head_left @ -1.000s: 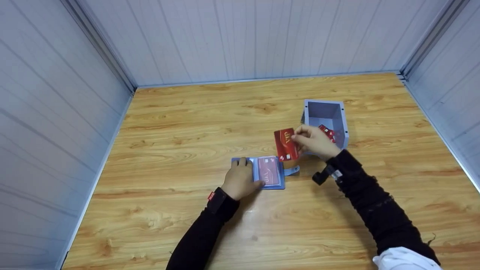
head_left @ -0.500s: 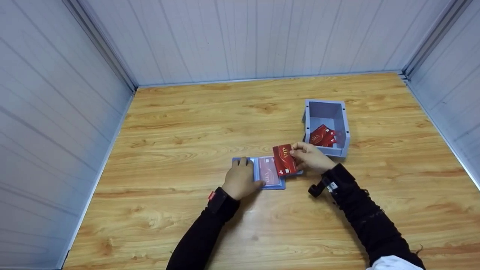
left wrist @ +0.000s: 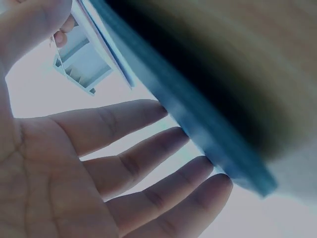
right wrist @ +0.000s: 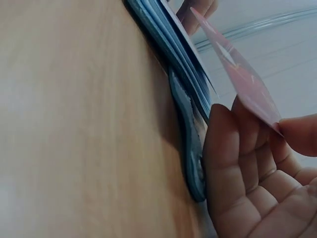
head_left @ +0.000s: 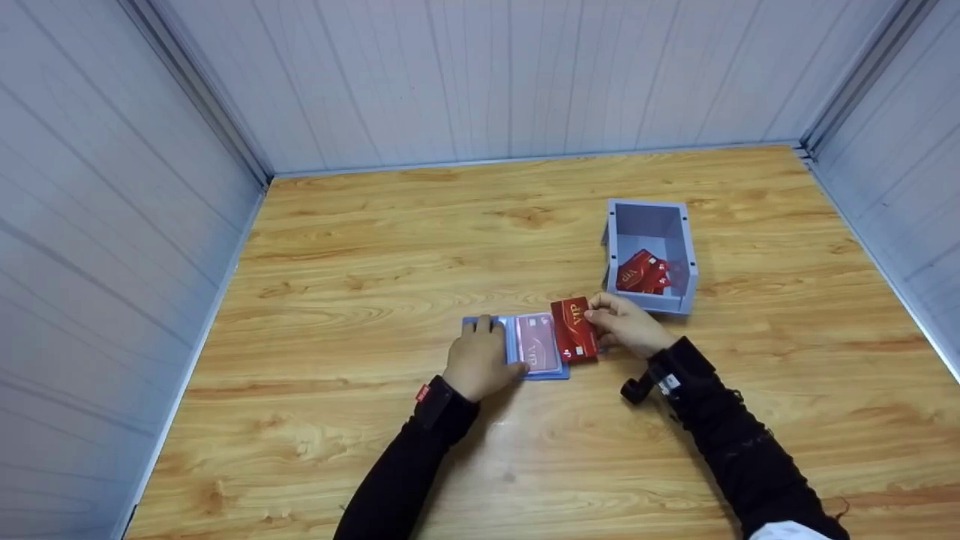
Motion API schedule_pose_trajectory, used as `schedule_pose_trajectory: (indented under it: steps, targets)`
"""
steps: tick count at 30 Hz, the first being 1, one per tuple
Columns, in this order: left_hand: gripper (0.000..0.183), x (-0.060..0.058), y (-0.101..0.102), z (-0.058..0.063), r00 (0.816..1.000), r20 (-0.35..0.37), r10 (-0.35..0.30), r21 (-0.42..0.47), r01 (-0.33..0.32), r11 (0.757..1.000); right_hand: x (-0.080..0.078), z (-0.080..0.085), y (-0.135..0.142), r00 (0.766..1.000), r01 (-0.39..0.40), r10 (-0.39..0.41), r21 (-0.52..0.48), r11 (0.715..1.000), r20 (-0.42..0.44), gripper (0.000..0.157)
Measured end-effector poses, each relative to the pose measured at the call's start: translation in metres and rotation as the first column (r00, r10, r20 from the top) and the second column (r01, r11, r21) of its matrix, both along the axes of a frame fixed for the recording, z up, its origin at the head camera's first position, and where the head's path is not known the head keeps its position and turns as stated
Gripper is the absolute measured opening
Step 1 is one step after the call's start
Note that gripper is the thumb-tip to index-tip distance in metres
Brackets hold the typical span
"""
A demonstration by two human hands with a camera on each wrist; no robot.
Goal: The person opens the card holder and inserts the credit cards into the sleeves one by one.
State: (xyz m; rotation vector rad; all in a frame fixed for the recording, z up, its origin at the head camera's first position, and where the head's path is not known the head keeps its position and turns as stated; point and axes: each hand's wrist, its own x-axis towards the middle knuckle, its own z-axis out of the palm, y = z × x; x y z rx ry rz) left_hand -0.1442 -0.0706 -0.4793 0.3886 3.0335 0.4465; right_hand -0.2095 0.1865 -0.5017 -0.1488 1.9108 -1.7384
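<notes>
A blue card holder [head_left: 553, 374] lies spread on the table, with a pinkish-looking VIP card [head_left: 537, 346] under a clear sleeve on its right page. My left hand [head_left: 478, 364] rests on the left page, thumb at the sleeve's lower edge. In the left wrist view its straight fingers [left wrist: 143, 158] touch the holder's cover. Between thumb and fingers, my right hand [head_left: 630, 328] pinches a red VIP card [head_left: 575, 330] by its right edge. That card overlaps the holder's right edge in the head view. The right wrist view shows it tilted above the pages, with the closure strap [right wrist: 184, 129] below.
A grey bin [head_left: 685, 262] stands behind the right hand, with several red cards [head_left: 643, 272] on its floor. The wood-grain table [head_left: 360, 262] is bounded by pale panel walls [head_left: 465, 82] at the back and both sides.
My right hand has brought the red card from beside the bin down toward the holder's right edge, then slightly right, uncovering more of the sleeved card. The left hand stays put.
</notes>
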Motion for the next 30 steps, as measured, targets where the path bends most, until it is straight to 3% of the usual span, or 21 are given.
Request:
schedule_pose_trajectory:
  steps: [8, 15, 23, 30]
  targets:
    - [0.056, 0.001, 0.022, 0.003, 0.995, -0.062, -0.083, 0.121, 0.09, 0.988, 0.002, 0.001, 0.001, 1.0, 0.011, -0.01, -0.01, 1.0, 0.01, 0.006]
    - [0.03, 0.003, 0.043, -0.001, 0.983, -0.153, -0.106, 0.069, 0.117, 0.991, 0.003, 0.002, 0.001, 1.0, 0.015, -0.014, -0.017, 1.0, 0.017, 0.007]
    - [0.047, 0.006, 0.054, -0.005, 0.978, -0.193, -0.075, -0.061, 0.064, 0.996, 0.003, 0.0, 0.001, 1.0, 0.008, -0.008, -0.016, 1.0, -0.011, 0.007]
    - [0.064, 0.006, 0.06, -0.005, 0.987, -0.148, -0.054, -0.14, 0.033, 0.99, 0.002, 0.001, 0.0, 1.0, 0.012, -0.012, -0.009, 1.0, -0.005, 0.008]
